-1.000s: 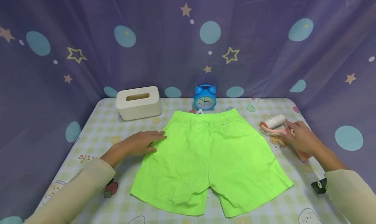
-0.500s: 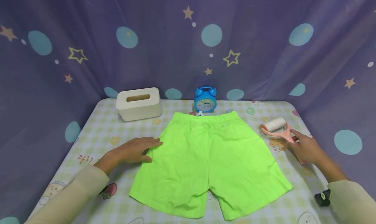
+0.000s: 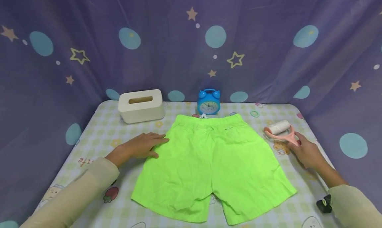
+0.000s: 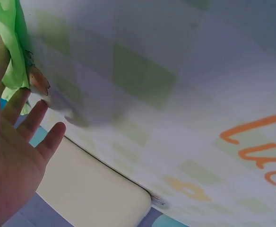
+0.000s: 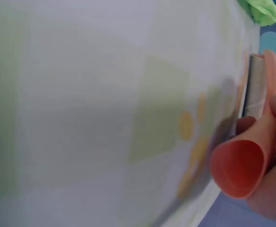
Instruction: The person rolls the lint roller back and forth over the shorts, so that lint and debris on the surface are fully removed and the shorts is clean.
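Neon-green shorts point(image 3: 194, 168) lie spread flat, waistband away from me, some creases in the legs. My left hand point(image 3: 141, 146) is at their left edge, fingers straight and fingertips over the fabric; in the left wrist view this hand point(image 4: 20, 146) has its fingers spread beside the green cloth point(image 4: 17, 61). To the right of the shorts, my right hand point(image 3: 307, 151) grips the pink handle of a lint roller point(image 3: 277, 127) with a white roll. In the right wrist view the handle's hollow end point(image 5: 239, 165) faces the camera, close over the tabletop.
A cream tissue box point(image 3: 141, 112) stands at the back left. Behind the waistband is a blue alarm clock point(image 3: 209, 103), with a small green ring point(image 3: 254, 114) to its right. A patterned purple curtain point(image 3: 167, 55) borders the checked table point(image 3: 98, 131).
My right hand has slid down the lint roller's handle, away from the roll. My left hand shifted slightly left, then back right. The head view has tilted up a little.
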Available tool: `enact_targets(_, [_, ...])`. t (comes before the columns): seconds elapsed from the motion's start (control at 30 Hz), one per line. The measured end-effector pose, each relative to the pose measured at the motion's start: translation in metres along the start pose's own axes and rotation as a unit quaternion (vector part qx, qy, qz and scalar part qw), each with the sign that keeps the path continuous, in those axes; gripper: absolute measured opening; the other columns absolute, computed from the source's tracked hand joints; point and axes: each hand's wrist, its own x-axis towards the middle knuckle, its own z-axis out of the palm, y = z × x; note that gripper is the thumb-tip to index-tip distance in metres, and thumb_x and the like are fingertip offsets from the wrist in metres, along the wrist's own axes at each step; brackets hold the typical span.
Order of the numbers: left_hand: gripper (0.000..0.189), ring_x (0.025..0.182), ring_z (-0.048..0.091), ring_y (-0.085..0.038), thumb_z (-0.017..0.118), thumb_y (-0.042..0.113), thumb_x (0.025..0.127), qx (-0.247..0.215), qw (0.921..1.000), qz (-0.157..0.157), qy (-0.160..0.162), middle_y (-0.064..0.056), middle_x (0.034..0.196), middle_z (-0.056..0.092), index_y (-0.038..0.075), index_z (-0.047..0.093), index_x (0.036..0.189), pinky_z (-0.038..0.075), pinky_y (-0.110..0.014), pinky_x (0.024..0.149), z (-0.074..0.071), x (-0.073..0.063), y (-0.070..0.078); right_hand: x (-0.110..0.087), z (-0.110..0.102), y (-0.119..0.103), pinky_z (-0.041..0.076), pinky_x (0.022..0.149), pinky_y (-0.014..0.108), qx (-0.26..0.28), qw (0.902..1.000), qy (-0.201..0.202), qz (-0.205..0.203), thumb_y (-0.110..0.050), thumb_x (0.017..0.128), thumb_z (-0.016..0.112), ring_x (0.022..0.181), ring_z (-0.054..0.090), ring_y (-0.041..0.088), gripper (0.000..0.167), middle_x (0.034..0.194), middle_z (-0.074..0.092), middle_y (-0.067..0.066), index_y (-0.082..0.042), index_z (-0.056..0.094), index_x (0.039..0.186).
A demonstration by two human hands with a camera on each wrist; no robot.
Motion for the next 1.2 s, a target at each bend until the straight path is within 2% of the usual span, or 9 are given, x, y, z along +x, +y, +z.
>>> enact_targets(0.23, [0.078,0.147,0.037,-0.04,0.073,0.041,0.092,0.0,0.9999,-0.012,-0.007,-0.012,0.165,0.036,0.019,0.039,0.159,0.037,-0.063,0.111,0.001,0.005,-0.003,0.001,0.006,-0.002,0.048,0.061,0.049,-0.011,0.9993,0.034,0.004,-0.038,0.107,0.051,0.076,0.065,0.042,0.071,0.102,0.064,0.036,0.018,0.032,0.147])
enact_targets(0.47, [0.084,0.147,0.037,-0.04,0.075,0.042,0.089,-0.012,0.9998,-0.015,0.007,-0.011,0.165,0.036,0.017,0.038,0.159,0.036,-0.063,0.112,0.004,0.005,-0.005,0.004,0.001,-0.007,0.047,0.064,0.056,-0.022,0.9986,0.048,0.0,-0.036,0.107,0.053,0.077,0.063,0.043,0.069,0.089,0.065,0.028,0.016,0.034,0.149])
enact_targets(0.53, [0.085,0.147,0.037,-0.041,0.075,0.044,0.088,-0.021,0.9996,-0.014,0.009,-0.011,0.165,0.036,0.018,0.038,0.16,0.035,-0.064,0.112,0.005,0.005,-0.006,0.005,-0.002,-0.009,0.048,0.064,0.055,-0.021,0.9975,0.066,-0.011,-0.034,0.105,0.055,0.076,0.065,0.042,0.066,0.088,0.067,0.027,0.014,0.038,0.148])
enact_targets(0.63, [0.085,0.147,0.036,-0.042,0.073,0.047,0.088,-0.024,0.9996,-0.011,0.01,-0.012,0.165,0.036,0.018,0.037,0.16,0.035,-0.065,0.111,0.005,0.005,-0.007,0.009,-0.007,-0.015,0.046,0.06,0.045,-0.012,0.9956,0.087,-0.03,-0.033,0.105,0.057,0.071,0.064,0.035,0.062,0.09,0.069,0.025,0.01,0.043,0.147])
enact_targets(0.73, [0.085,0.147,0.035,-0.042,0.072,0.048,0.089,-0.021,0.9997,-0.009,0.005,-0.013,0.165,0.035,0.017,0.037,0.16,0.035,-0.065,0.111,0.004,0.005,-0.007,0.016,-0.013,-0.022,0.039,0.055,0.033,-0.008,0.9932,0.101,-0.058,-0.033,0.104,0.059,0.06,0.056,0.02,0.059,0.082,0.067,0.02,0.006,0.047,0.146])
enact_targets(0.83, [0.084,0.148,0.034,-0.042,0.071,0.048,0.09,-0.015,0.9998,-0.011,-0.007,-0.012,0.166,0.033,0.017,0.036,0.16,0.035,-0.064,0.112,0.003,0.007,-0.007,0.024,-0.017,-0.033,0.033,0.049,0.028,-0.002,0.9912,0.102,-0.083,-0.035,0.102,0.062,0.051,0.041,0.009,0.06,0.068,0.057,0.008,0.003,0.049,0.147])
enact_targets(0.9, [0.084,0.148,0.033,-0.042,0.071,0.049,0.091,-0.013,0.9997,-0.014,-0.015,-0.012,0.166,0.032,0.018,0.036,0.16,0.034,-0.064,0.112,0.001,0.008,-0.006,0.03,-0.02,-0.044,0.031,0.046,0.028,0.004,0.9899,0.099,-0.101,-0.035,0.101,0.064,0.046,0.036,0.008,0.06,0.063,0.051,0.003,0.001,0.049,0.148])
enact_targets(1.07, [0.084,0.15,0.029,-0.04,0.071,0.052,0.092,-0.018,0.9991,-0.027,-0.026,-0.009,0.168,0.029,0.021,0.035,0.161,0.031,-0.066,0.114,0.001,0.007,-0.005,0.047,-0.022,-0.075,0.032,0.046,0.028,0.022,0.9873,0.073,-0.14,-0.035,0.099,0.067,0.046,0.037,0.007,0.061,0.063,0.049,0.0,-0.003,0.051,0.148])
enact_targets(1.2, [0.085,0.15,0.029,-0.04,0.071,0.052,0.092,-0.015,0.9993,-0.028,-0.021,-0.009,0.168,0.028,0.021,0.033,0.161,0.031,-0.068,0.113,0.004,0.006,-0.004,0.063,-0.017,-0.103,0.033,0.048,0.028,0.037,0.9873,0.021,-0.153,-0.038,0.1,0.065,0.048,0.036,0.01,0.063,0.063,0.047,0.0,-0.007,0.048,0.152])
